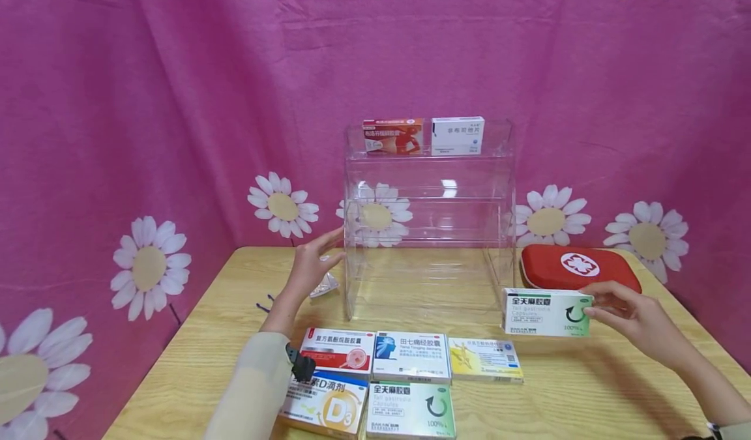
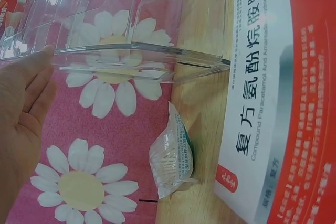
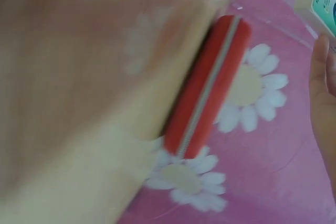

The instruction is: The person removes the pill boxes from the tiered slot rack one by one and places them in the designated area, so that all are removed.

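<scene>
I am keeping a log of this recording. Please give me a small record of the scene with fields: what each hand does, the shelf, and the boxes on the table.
left hand: left hand open, fingers straight, touching the left wall of the clear shelf
right hand: right hand holds the green-and-white box above the table
shelf top tier: orange box, white box
table front: five boxes lying flat
also there: red first-aid case, small sachet

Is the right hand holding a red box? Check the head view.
No, the right hand holds a white and green box by its end, above the table.
</scene>
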Motion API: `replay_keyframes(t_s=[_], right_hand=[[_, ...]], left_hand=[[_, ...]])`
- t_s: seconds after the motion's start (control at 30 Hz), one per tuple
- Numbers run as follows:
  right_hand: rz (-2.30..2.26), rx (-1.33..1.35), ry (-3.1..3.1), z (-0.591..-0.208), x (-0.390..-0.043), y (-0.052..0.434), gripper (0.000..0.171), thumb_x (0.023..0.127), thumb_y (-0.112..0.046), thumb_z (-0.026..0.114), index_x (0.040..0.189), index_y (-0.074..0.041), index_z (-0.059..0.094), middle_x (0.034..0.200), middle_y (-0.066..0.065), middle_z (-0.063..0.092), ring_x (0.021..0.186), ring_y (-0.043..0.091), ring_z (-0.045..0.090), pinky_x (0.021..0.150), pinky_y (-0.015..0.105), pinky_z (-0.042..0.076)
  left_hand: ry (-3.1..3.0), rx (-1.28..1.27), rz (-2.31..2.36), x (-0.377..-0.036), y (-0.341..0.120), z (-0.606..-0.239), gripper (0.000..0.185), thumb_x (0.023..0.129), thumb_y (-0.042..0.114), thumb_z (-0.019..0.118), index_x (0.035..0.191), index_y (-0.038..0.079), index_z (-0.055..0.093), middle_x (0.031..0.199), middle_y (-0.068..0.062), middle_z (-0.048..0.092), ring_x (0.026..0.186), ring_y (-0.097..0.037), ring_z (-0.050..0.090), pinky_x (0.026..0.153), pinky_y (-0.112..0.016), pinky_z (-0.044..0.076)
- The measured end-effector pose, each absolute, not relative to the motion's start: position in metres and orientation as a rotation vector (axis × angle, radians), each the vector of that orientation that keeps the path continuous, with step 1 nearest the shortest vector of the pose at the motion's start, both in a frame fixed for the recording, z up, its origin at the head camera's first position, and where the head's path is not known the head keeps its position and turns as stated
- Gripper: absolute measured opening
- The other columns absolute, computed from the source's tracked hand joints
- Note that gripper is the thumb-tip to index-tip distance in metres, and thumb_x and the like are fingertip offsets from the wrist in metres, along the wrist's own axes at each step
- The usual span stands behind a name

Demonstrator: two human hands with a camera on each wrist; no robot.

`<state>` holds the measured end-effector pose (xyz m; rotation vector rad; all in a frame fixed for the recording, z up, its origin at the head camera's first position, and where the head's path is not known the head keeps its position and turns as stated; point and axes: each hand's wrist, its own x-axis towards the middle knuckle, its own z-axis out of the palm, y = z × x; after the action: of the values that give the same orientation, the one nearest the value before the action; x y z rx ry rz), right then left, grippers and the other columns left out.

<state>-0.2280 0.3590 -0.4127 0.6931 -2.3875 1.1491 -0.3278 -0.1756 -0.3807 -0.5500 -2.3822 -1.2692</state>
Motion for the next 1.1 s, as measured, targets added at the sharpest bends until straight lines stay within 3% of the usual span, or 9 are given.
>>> replay_keyframes(t_s=[0.33, 0.67, 1.1], right_hand=[[1.218, 0.799, -2.468, -0.440, -0.223, 0.386, 0.033, 0.079, 0.017, 0.067, 0.109, 0.002, 0.063, 0.105, -0.020, 0.064, 0.089, -0.007, 0.065, 0.074, 0.006, 0.054], [1.257, 0.897, -2.654, -0.451, -0.226, 0.402, 0.027, 0.087, 0.008, 0.064, 0.109, -0.006, 0.065, 0.100, -0.015, 0.068, 0.086, -0.003, 0.063, 0.068, 0.013, 0.054], [1.441, 1.066, -2.822, -0.457, -0.233, 0.408, 0.022, 0.095, 0.004, 0.055, 0.115, -0.003, 0.063, 0.103, -0.013, 0.069, 0.091, -0.006, 0.060, 0.069, 0.017, 0.057]], left_hand=[[-2.376, -0.566, -1.252, -0.327, -0.175, -0.382, 0.049, 0.085, 0.001, 0.072, 0.132, 0.001, 0.059, 0.132, -0.019, 0.062, 0.116, -0.035, 0.065, 0.098, -0.039, 0.056], [-2.368, -0.564, -1.262, -0.326, -0.175, -0.382, 0.049, 0.085, 0.000, 0.072, 0.132, 0.000, 0.059, 0.131, -0.019, 0.063, 0.116, -0.035, 0.065, 0.099, -0.039, 0.056], [-2.383, -0.535, -1.270, -0.325, -0.175, -0.383, 0.048, 0.086, 0.002, 0.071, 0.132, 0.002, 0.059, 0.132, -0.018, 0.062, 0.117, -0.034, 0.065, 0.098, -0.040, 0.056]])
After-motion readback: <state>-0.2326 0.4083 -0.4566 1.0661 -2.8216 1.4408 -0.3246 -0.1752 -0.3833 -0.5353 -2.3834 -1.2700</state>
